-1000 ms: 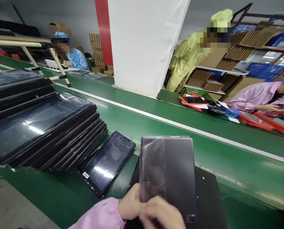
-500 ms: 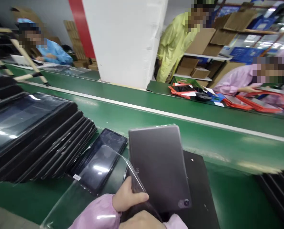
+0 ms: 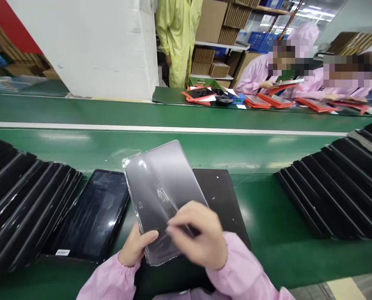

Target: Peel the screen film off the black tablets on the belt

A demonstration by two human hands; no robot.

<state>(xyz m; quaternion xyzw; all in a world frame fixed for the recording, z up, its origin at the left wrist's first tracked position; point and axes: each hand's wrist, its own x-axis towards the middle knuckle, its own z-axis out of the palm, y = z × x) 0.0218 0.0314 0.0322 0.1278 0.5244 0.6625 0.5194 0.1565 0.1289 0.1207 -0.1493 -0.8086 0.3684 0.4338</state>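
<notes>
A grey tablet (image 3: 164, 179) is tilted up before me, its back towards me, inside a clear plastic sleeve (image 3: 142, 164). My left hand (image 3: 136, 246) grips the lower left edge, thumb across the back. Over the lower right part, my right hand (image 3: 201, 237) is closed in a pinch, its fingertips smeared by motion. Creases in the sleeve run to those fingertips. Beneath lies a black mat (image 3: 223, 204). Left of my left hand, another tablet (image 3: 92, 212) rests screen up, with a white label at its lower edge.
Black sleeved tablets stand in overlapping rows, one row (image 3: 26, 200) at left and another (image 3: 333, 187) at right. Behind runs a green conveyor belt (image 3: 251, 146) with a white line. Across it, people in pink and yellow coats are near orange-red folders (image 3: 276, 101) and a white pillar (image 3: 111, 50).
My view has swung right. The tablet has tilted left, and the sleeve that hung beside it now covers it. My right hand has come up from below onto the tablet's back.
</notes>
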